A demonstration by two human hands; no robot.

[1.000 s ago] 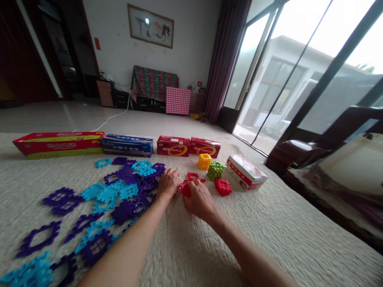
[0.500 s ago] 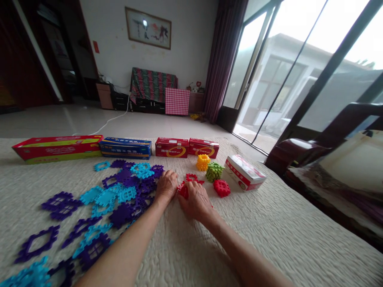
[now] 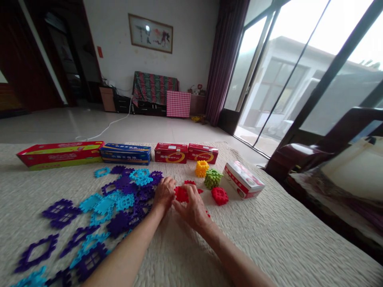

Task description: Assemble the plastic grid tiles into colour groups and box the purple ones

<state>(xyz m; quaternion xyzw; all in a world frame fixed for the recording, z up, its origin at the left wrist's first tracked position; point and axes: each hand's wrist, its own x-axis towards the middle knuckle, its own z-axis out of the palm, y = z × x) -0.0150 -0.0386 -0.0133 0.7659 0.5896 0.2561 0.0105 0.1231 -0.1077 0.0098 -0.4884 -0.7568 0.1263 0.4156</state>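
Observation:
Fingers curled, my left hand (image 3: 164, 194) grips the left edge of a flat red interlocking toy piece (image 3: 181, 194). My right hand (image 3: 193, 209) is over the piece's right part, thumb and fingers apart; whether its fingertips touch the piece is hard to tell. More red bits show behind and below the right hand, partly hidden by it. To the right sit a red assembled block (image 3: 220, 196), a green one (image 3: 213, 178) and a yellow one (image 3: 202, 169). Left of my hands spread several loose purple pieces (image 3: 120, 223) and light blue pieces (image 3: 104, 204).
Along the far side of the quilted cover (image 3: 284, 239) stand a long red and green box (image 3: 61, 155), a blue box (image 3: 125, 154) and two red boxes (image 3: 171, 153). A white and red box (image 3: 243, 179) lies at the right, near a dark wooden armrest (image 3: 291, 155).
My right hand has loosened and its thumb has spread away from the fingers, uncovering more of the red piece. My left hand stays at its left edge. The view has tilted slightly up.

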